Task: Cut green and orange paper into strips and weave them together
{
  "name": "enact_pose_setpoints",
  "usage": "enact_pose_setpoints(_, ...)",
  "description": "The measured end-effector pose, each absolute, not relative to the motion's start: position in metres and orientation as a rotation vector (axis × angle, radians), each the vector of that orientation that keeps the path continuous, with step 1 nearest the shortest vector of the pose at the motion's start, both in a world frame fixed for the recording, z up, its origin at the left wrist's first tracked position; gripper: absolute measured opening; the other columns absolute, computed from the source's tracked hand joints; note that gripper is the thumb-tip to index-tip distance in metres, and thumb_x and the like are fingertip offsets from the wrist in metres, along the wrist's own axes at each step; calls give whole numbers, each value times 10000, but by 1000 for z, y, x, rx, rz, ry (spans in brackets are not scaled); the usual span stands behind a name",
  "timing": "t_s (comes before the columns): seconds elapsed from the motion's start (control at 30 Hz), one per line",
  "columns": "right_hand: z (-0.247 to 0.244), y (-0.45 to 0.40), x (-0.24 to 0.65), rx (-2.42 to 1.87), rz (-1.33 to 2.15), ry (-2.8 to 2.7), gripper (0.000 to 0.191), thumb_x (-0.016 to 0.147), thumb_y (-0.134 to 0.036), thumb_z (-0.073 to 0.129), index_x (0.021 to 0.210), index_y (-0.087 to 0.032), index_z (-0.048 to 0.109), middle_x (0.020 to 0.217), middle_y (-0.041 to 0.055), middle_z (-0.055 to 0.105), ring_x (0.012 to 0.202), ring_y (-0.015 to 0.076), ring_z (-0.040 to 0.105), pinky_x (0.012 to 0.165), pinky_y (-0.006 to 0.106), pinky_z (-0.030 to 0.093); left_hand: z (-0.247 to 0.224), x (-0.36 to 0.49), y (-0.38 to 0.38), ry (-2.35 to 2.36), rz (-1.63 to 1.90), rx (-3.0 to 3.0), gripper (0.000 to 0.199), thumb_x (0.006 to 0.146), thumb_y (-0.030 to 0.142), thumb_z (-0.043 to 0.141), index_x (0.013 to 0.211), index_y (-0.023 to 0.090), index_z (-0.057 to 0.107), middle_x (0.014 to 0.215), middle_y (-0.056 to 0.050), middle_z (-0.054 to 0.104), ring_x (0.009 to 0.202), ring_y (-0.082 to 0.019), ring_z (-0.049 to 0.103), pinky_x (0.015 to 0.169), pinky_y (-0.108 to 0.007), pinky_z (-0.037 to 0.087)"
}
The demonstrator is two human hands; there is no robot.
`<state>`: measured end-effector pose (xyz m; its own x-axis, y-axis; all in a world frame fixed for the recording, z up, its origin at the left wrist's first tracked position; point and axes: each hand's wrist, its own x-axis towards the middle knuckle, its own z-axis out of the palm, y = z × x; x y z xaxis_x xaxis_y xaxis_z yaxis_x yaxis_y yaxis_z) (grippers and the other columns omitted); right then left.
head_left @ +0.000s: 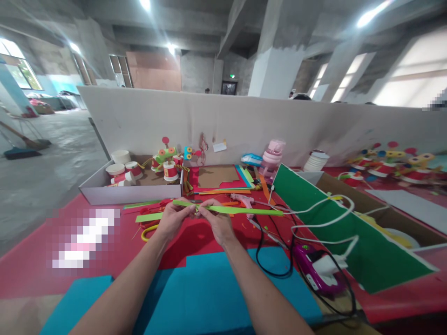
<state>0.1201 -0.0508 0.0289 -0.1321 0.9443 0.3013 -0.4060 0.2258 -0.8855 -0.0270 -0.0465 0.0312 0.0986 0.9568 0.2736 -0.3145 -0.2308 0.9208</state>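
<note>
One long pale partition (230, 116) stands well beyond both your hands. Your red table covering (132, 246) spreads beneath and around them. To the right of your right hand, running from beyond it back towards you, is a box with a green side (349, 242). Blue sheets (199, 288) lie on your side of both hands, under your forearms. Beyond your left hand, and off to its left, sits a shallow white box (136, 194) holding red-and-white cups (170, 171). A purple power block (326, 281) with white and black cables lies to the right of your right hand and nearer to you.

Your left hand (174, 218) pinches a light-green strip (251, 211) between thumb and fingers, and your right hand (218, 221) grips it the same way, fingertips just beside the left's. Most of that strip's length runs out past your right hand, to the right. Farther off, beyond your right hand and to its right, stands a pink bottle (274, 156). Just past your right hand lies a pink glue gun (244, 201). Just left of your left hand, one yellow handle loop (150, 230) shows.
</note>
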Motion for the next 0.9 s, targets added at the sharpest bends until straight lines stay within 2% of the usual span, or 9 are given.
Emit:
enact_pose_setpoints(0.17,27,-46,120,-633,1279,-1000,187,715,-332,731,743,-207,596,615,-35,640,615,138,638,701,306,540,29,-26,-44,812,1520,1198,181,713,288,744,646,159,636,592,11,594,575,-99,533,598,-233,420)
enact_pose_setpoints(0.33,24,-43,119,-670,1199,-978,189,708,-334,743,725,-192,618,592,-32,639,588,131,631,670,287,547,29,-22,-43,811,1594,1141,158,697,282,756,707,161,655,624,3,630,615,-116,584,673,-257,462)
enact_pose_setpoints(0.57,24,-44,117,-688,1194,-934,204,714,-336,739,733,-184,604,580,-25,643,570,128,631,643,272,547,29,-19,-45,793,1571,1101,198,718,290,742,678,162,596,613,-9,662,613,-129,624,705,-270,481)
enact_pose_setpoints(0.77,25,-43,117,-709,1242,-876,310,684,-338,766,888,-192,585,614,-31,655,584,138,650,649,280,551,29,-18,-44,810,1584,1098,205,720,301,740,709,161,590,634,-2,656,625,-128,621,706,-272,480)
enact_pose_setpoints(0.9,23,-45,114,-692,1249,-900,296,692,-326,756,898,-188,595,626,-29,657,578,136,644,649,283,546,28,-18,-44,816,1534,1164,197,715,301,743,761,154,622,669,0,643,646,-122,600,693,-260,467)
